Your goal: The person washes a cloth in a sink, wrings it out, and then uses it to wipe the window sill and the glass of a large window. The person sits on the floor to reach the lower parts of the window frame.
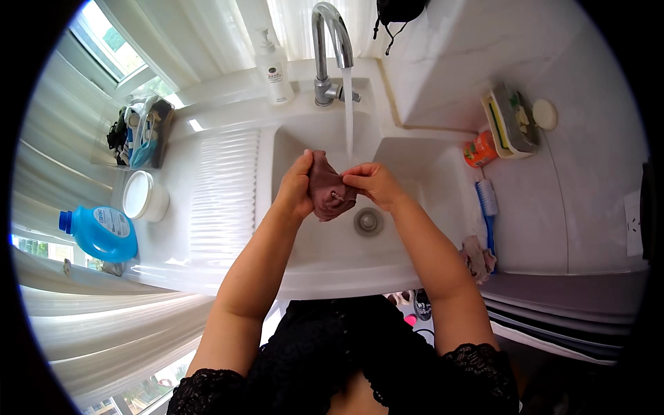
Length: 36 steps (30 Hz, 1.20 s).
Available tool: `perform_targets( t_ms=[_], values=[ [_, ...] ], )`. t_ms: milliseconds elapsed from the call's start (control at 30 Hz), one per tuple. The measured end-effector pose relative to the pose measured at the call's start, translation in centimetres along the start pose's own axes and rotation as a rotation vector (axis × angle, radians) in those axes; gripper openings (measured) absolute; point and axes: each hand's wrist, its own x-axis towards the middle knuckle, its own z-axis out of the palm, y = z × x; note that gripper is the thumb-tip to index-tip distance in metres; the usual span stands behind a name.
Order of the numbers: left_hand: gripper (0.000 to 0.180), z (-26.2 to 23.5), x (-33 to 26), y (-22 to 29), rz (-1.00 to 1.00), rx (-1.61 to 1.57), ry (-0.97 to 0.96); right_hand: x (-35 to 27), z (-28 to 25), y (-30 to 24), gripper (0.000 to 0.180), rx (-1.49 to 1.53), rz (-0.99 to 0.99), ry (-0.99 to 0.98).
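Note:
Over the white sink basin (pixel 325 242) I hold up a small mauve cloth garment (pixel 328 190), its exact kind unclear in its bunched folds. My left hand (pixel 297 185) is closed on its left side, the fingers partly behind the cloth. With thumb and fingertips my right hand (pixel 373 183) pinches its right edge. Water (pixel 349 114) runs from the chrome faucet (pixel 332 41) just behind the right hand, apart from the cloth as far as I can see. Below and right of the cloth lies the round metal drain (pixel 369 221).
Left of the basin is a ribbed washboard (pixel 225 197), with a blue detergent bottle (pixel 104 234), a white tub (pixel 145 196) and a clear bin (pixel 138 131) beyond. A pump bottle (pixel 274 72) stands behind. Along the right are a brush (pixel 487 207), an orange container (pixel 480 149) and a crumpled cloth (pixel 477 259).

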Motion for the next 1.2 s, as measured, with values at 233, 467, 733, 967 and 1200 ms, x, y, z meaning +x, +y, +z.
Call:
perform_targets(
  t_ms=[233, 467, 733, 967, 1200],
  values=[
    [0.036, -0.7, 0.0, 0.3, -0.088, -0.031, -0.025, 0.5, -4.4, 0.5, 0.020, -0.165, 0.072, 0.196],
    [0.035, -1.3, 1.2, -0.5, -0.003, -0.019, 0.014, 0.7, 1.9, -0.8, 0.019, -0.337, -0.116, -0.006],
    [0.030, 0.3, -0.2, 1.2, -0.040, -0.030, -0.105, 0.6, -2.4, 0.1, 0.022, -0.125, 0.087, 0.200],
    [0.027, 0.4, 0.3, 0.5, 0.042, 0.125, -0.057, 1.5, 1.2, 0.5, 0.027, -0.183, 0.018, 0.011],
    [0.030, 1.9, -0.6, 0.1, 0.016, 0.148, -0.068, 1.2, -3.5, 2.0, 0.036, -0.055, 0.066, 0.089]
  ],
)
